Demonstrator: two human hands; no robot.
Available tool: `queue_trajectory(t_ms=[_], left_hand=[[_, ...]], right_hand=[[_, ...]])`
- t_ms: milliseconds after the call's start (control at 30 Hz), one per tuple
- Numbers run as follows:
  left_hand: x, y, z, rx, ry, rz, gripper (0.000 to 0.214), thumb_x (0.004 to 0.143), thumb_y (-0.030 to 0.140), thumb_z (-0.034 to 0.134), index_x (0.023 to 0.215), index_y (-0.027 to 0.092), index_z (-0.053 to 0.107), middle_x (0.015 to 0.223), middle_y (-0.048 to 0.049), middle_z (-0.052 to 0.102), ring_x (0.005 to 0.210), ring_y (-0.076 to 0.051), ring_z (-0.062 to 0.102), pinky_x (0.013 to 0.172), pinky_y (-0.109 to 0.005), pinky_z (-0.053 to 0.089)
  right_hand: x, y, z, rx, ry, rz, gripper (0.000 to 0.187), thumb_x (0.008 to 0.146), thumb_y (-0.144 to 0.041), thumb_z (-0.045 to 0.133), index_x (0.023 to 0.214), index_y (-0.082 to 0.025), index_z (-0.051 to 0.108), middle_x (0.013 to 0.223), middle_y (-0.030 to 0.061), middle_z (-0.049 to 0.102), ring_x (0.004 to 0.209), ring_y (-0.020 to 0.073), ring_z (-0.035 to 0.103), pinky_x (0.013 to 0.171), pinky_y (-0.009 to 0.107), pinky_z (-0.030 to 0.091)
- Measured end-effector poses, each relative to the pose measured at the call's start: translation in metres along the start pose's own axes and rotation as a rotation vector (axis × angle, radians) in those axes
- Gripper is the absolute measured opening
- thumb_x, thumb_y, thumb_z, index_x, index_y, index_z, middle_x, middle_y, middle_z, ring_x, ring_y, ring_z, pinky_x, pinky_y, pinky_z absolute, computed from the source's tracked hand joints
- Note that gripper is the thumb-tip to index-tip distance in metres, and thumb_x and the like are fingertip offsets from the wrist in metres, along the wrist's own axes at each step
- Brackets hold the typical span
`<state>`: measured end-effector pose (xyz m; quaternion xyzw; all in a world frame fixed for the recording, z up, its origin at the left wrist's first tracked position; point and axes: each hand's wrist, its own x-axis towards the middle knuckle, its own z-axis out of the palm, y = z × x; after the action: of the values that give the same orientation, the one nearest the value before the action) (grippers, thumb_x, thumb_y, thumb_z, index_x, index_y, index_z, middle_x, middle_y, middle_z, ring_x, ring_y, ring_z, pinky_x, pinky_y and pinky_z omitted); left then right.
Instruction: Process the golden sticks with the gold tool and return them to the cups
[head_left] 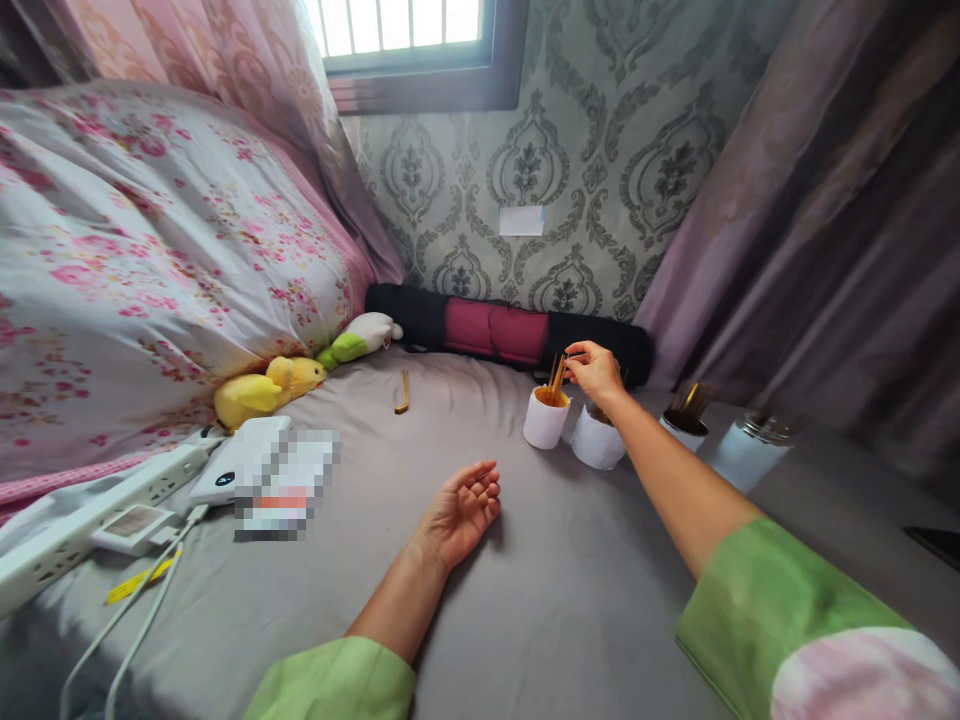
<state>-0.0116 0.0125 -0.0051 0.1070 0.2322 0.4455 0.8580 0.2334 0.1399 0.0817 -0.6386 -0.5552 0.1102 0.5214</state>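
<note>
My right hand [594, 370] reaches over the leftmost white-wrapped cup [545, 424], its fingers pinched at the upper ends of thin brown sticks [555, 380] standing in that cup. How many sticks the fingers grip is too small to tell. Just right of it stands a second white-wrapped cup [598, 442], partly covered by my right hand and forearm. My left hand [466, 512] lies palm up on the grey sheet [510, 620], fingers loosely curled and apart, holding nothing.
Right of my forearm stand a dark-rimmed cup [684, 430] with sticks and a wrapped glass jar [750, 450]. A small golden object [403, 392] lies on the sheet. Plush toys [270, 390], a power strip [97, 520] and a white power bank [244, 460] are left; a rolled bag [495, 330] lies behind.
</note>
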Motion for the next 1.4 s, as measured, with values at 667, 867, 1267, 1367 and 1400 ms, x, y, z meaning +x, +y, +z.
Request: queue_trajectory(t_ms=[667, 867, 1267, 1367, 1400], left_hand=[[0.002, 0.0, 0.0, -0.001, 0.004, 0.001, 0.017, 0.073, 0.014, 0.058, 0.089, 0.007, 0.057, 0.074, -0.0057, 0.058, 0.058, -0.008, 0.053, 0.051, -0.018, 0.044], [0.002, 0.0, -0.001, -0.001, 0.001, -0.002, 0.016, 0.074, 0.014, 0.057, 0.089, 0.007, 0.057, 0.074, -0.0061, 0.058, 0.058, -0.008, 0.053, 0.051, -0.018, 0.044], [0.002, 0.0, -0.001, 0.007, -0.002, -0.001, 0.017, 0.074, 0.014, 0.057, 0.089, 0.008, 0.057, 0.074, -0.0058, 0.058, 0.059, -0.008, 0.053, 0.051, -0.018, 0.045], [0.001, 0.001, 0.0, 0.005, -0.001, -0.007, 0.016, 0.074, 0.013, 0.056, 0.089, 0.008, 0.057, 0.074, -0.0059, 0.058, 0.058, -0.008, 0.053, 0.051, -0.018, 0.045], [0.0, 0.001, 0.0, 0.004, -0.001, -0.009, 0.015, 0.074, 0.013, 0.056, 0.089, 0.008, 0.057, 0.074, -0.006, 0.058, 0.058, -0.008, 0.053, 0.051, -0.018, 0.045]], right_hand=[[-0.002, 0.005, -0.001, 0.087, -0.029, 0.069, 0.026, 0.072, -0.007, 0.048, 0.093, -0.018, 0.059, 0.071, 0.0017, 0.064, 0.055, 0.0099, 0.062, 0.046, 0.018, 0.047], [-0.005, 0.003, -0.003, 0.074, -0.024, 0.057, 0.026, 0.073, -0.007, 0.047, 0.094, -0.017, 0.06, 0.072, 0.0029, 0.065, 0.056, 0.0107, 0.062, 0.047, 0.019, 0.047], [-0.002, 0.007, -0.008, 0.039, -0.018, 0.046, 0.03, 0.075, -0.008, 0.045, 0.099, -0.018, 0.059, 0.077, 0.004, 0.066, 0.058, 0.0098, 0.063, 0.049, 0.018, 0.048], [-0.004, 0.006, -0.01, 0.038, -0.013, 0.045, 0.031, 0.074, -0.007, 0.044, 0.1, -0.017, 0.059, 0.077, 0.0042, 0.066, 0.058, 0.0091, 0.063, 0.048, 0.017, 0.048], [-0.004, 0.005, -0.011, 0.037, -0.012, 0.047, 0.031, 0.074, -0.007, 0.044, 0.1, -0.017, 0.059, 0.077, 0.0042, 0.066, 0.058, 0.0088, 0.063, 0.048, 0.017, 0.048]])
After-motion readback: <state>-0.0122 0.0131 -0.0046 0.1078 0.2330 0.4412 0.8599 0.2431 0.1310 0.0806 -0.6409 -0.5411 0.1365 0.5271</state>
